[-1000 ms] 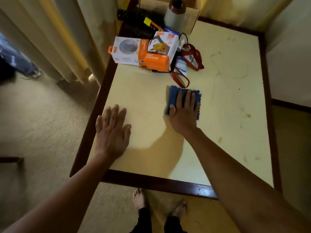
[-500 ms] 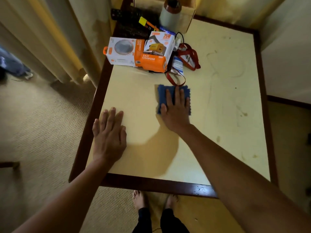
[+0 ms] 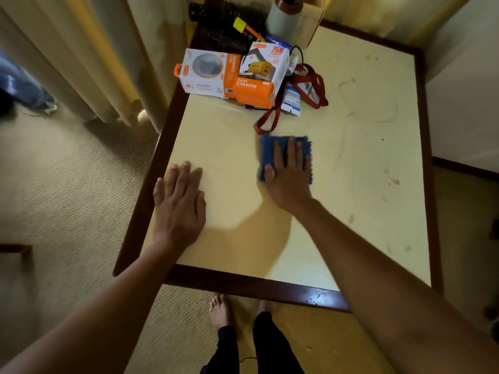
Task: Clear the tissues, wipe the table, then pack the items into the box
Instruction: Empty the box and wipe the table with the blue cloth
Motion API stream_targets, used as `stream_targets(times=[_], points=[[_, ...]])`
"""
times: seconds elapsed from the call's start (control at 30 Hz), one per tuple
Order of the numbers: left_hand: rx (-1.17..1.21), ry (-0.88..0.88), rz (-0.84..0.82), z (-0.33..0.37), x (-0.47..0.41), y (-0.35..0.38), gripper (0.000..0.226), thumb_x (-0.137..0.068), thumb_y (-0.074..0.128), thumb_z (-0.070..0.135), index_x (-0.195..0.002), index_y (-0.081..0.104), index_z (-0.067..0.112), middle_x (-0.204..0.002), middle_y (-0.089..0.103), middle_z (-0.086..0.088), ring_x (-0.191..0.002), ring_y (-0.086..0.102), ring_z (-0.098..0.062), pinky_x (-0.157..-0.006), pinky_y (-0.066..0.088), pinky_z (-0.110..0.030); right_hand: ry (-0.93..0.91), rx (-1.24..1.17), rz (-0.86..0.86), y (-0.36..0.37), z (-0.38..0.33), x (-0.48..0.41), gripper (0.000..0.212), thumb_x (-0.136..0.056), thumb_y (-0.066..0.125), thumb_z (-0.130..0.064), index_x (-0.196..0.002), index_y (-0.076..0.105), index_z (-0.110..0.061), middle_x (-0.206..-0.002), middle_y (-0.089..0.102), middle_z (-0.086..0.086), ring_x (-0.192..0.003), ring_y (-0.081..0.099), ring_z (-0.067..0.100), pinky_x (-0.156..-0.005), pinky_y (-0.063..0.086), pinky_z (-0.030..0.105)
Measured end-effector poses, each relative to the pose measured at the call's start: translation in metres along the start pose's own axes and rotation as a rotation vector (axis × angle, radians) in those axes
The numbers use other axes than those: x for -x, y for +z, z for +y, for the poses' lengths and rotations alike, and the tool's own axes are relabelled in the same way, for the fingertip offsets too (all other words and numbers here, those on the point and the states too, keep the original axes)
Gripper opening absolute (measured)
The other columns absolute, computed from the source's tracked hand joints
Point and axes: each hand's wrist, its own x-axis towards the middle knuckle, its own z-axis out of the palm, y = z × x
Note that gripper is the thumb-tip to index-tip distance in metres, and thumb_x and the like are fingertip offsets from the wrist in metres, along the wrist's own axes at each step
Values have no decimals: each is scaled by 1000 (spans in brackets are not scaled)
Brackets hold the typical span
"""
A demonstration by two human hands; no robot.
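A folded blue cloth [image 3: 267, 152] lies on the cream table top [image 3: 351, 184], and my right hand [image 3: 289, 176] presses flat on it with straight fingers. My left hand [image 3: 179, 203] rests flat on the table near its left edge, holding nothing. At the back left sit two orange-and-white charger boxes [image 3: 229, 76], a red lanyard [image 3: 310, 87] with a badge, a small blue-and-white packet [image 3: 291, 99] and a roll of clear tape [image 3: 283, 17]. Behind the tape roll stands a cardboard box [image 3: 313, 22]. Faint smears and spots mark the right side of the table.
A dark wooden rim [image 3: 243, 287] frames the table. Curtains [image 3: 108, 63] hang at the left over beige carpet [image 3: 67, 184]. A white wall or cabinet [image 3: 464, 90] stands right of the table. My bare feet [image 3: 220, 311] show below the front edge.
My right hand has slid the blue cloth a little away from me, toward the red lanyard. My left hand has stayed flat in place. The view has shifted slightly.
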Motion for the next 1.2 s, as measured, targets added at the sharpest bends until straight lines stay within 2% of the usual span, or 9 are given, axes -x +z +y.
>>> stream_targets(times=[0.2,0.3,0.47,0.57,0.67,0.8,0.97,1.1,1.2], points=[[32,-73,39,2,1,-2,58,-106,29,36,-158,35,13,-169,26,-10,-159,13,-24,-128,10,-53,-476,58,-104,9,4,123,61,-108,23,-44,-165,13,-23,-172,-2,9,-159,-6,27,-127,7,55],[64,-112,80,2,2,-2,53,-106,34,33,-154,40,14,-166,30,-13,-158,16,-27,-127,9,-55,-372,51,-81,4,15,72,62,-106,22,-46,-164,19,-22,-172,7,9,-159,2,28,-125,12,57],[138,-194,245,2,2,-3,45,-104,42,27,-146,49,13,-158,42,-13,-151,30,-28,-124,18,-51,-266,9,-26,2,-75,-39,64,-106,24,-45,-164,13,-20,-170,8,16,-158,2,34,-124,8,61],[150,-331,307,-5,7,-11,47,-101,45,26,-146,48,13,-155,43,-13,-145,37,-30,-118,24,-50,-396,51,-29,9,-99,-25,64,-107,23,-46,-164,9,-20,-171,2,15,-158,-3,33,-125,7,60],[145,-431,248,-29,26,-21,57,-98,47,34,-153,39,18,-154,41,-14,-139,40,-33,-112,31,-54,-628,89,-51,14,-59,27,64,-107,25,-45,-165,10,-21,-172,1,11,-159,-3,29,-125,10,58],[74,-412,141,-50,57,-25,59,-105,37,44,-161,31,26,-143,53,-16,-120,56,-36,-97,45,-53,-665,108,-97,8,-28,12,64,-107,23,-47,-165,11,-23,-172,3,9,-159,-2,27,-126,10,57],[106,-372,191,-48,62,-24,56,-107,40,40,-161,32,28,-116,64,-15,-83,64,-29,-65,50,-37,-497,58,-49,5,-126,-90,67,-104,17,-50,-164,6,-23,-171,-1,14,-158,-5,32,-125,2,60],[186,-411,260,-51,66,-22,48,-108,44,29,-155,43,20,-128,66,-13,-99,69,-28,-78,59,-42,-676,50,-81,20,-173,-41,67,-104,19,-50,-165,3,-24,-171,-6,14,-158,-9,32,-125,0,59],[180,-454,259,-49,64,-22,43,-106,43,31,-145,51,15,-126,67,-13,-102,69,-28,-82,59,-43,-880,36,-84,24,-115,22,66,-105,30,-47,-164,13,-24,-172,2,10,-159,-2,29,-124,8,59]])
